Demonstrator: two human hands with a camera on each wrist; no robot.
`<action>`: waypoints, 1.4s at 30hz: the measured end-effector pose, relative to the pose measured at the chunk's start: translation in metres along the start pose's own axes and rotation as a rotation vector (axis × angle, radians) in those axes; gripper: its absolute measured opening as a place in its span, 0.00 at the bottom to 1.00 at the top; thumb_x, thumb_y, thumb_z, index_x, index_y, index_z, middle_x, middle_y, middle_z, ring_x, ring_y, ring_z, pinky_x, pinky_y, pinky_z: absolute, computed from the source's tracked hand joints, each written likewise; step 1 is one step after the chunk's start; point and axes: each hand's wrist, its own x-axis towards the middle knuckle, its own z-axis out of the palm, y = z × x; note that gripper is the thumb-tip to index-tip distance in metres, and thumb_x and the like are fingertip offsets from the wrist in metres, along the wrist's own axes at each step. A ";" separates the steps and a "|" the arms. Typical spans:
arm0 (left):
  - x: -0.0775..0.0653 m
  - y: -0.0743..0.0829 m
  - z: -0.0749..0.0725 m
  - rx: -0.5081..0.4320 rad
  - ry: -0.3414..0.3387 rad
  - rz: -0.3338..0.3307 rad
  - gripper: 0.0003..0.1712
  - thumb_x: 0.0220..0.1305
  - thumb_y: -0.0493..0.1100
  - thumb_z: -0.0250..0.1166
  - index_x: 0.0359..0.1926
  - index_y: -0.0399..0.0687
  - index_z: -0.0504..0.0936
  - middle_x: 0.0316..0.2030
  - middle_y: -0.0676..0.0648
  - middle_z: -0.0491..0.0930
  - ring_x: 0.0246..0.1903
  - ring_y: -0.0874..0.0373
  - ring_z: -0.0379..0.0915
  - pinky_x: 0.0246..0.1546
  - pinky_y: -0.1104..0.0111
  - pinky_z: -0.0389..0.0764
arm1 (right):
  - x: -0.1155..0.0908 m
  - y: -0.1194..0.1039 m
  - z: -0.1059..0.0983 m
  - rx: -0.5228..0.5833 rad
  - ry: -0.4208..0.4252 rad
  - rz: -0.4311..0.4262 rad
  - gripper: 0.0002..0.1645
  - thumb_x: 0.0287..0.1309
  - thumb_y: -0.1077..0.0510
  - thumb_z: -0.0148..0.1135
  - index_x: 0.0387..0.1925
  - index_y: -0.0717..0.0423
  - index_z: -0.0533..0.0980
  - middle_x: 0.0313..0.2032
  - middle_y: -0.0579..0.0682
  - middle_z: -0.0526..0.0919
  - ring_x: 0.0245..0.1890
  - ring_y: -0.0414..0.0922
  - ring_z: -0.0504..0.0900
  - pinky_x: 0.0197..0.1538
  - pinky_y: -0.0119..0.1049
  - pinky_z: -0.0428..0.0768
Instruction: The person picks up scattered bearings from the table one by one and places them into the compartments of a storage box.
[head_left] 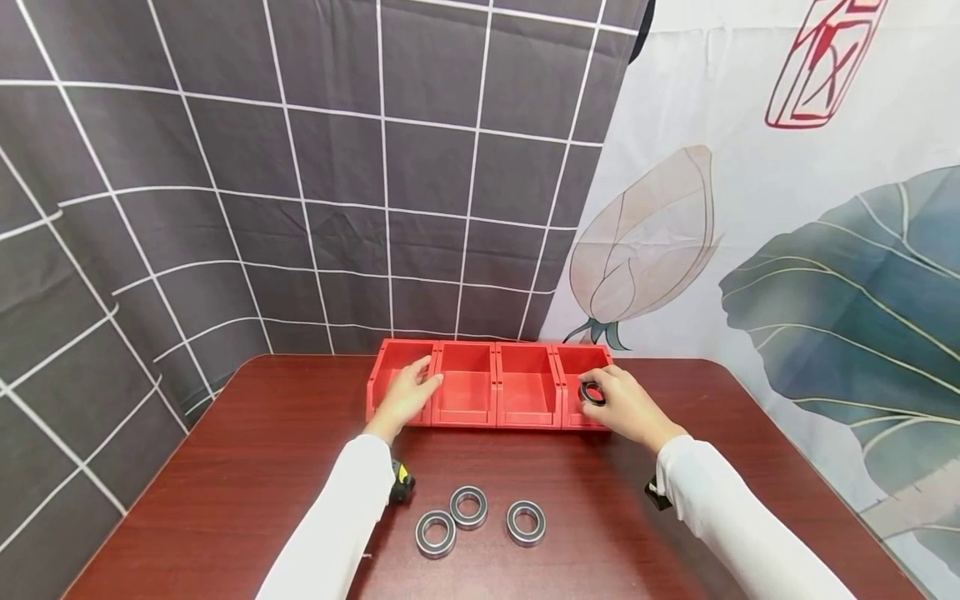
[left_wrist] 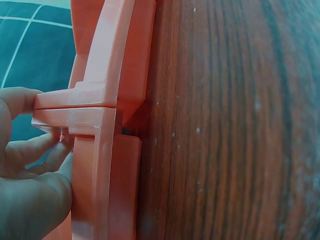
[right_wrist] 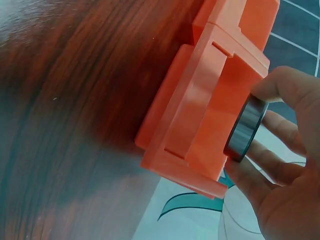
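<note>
Four-walled red bins stand side by side in a row. My left hand (head_left: 407,395) straddles the adjoining walls of the leftmost red bin (head_left: 380,379) and its neighbour. In the left wrist view the thumb (left_wrist: 22,98) is on one side of the paired rims (left_wrist: 75,115) and the other fingers on the opposite side, pinching them. My right hand (head_left: 628,406) pinches a ball bearing (head_left: 592,393) over the rightmost red bin (head_left: 581,358). The right wrist view shows the bearing (right_wrist: 246,127) edge-on between thumb and fingers, above the bin's opening.
Three more bearings lie on the dark red wooden table (head_left: 300,433): two close together, one bearing (head_left: 435,534) and another (head_left: 468,507), and a third bearing (head_left: 526,523) to their right. A grey checked cloth (head_left: 330,167) and a printed white cloth (head_left: 675,108) hang behind the bins.
</note>
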 end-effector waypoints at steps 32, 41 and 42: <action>0.003 -0.001 0.002 0.014 0.022 -0.004 0.39 0.64 0.55 0.62 0.72 0.51 0.61 0.68 0.42 0.65 0.65 0.44 0.64 0.61 0.51 0.70 | 0.039 0.007 0.040 -0.018 -0.183 0.188 0.25 0.54 0.57 0.66 0.53 0.63 0.76 0.50 0.64 0.75 0.53 0.60 0.71 0.57 0.58 0.74; 0.004 -0.002 0.002 0.018 0.028 0.002 0.37 0.64 0.54 0.62 0.71 0.52 0.62 0.68 0.42 0.66 0.65 0.45 0.65 0.61 0.51 0.70 | 0.042 0.008 0.044 -0.023 -0.188 0.211 0.25 0.55 0.57 0.66 0.53 0.64 0.75 0.51 0.65 0.75 0.54 0.63 0.70 0.59 0.61 0.70; 0.004 -0.002 0.003 0.022 0.029 0.003 0.37 0.64 0.54 0.61 0.71 0.52 0.62 0.67 0.42 0.66 0.65 0.45 0.65 0.61 0.51 0.70 | 0.042 0.008 0.045 -0.018 -0.189 0.217 0.25 0.55 0.57 0.66 0.53 0.64 0.75 0.51 0.65 0.75 0.54 0.63 0.70 0.59 0.61 0.70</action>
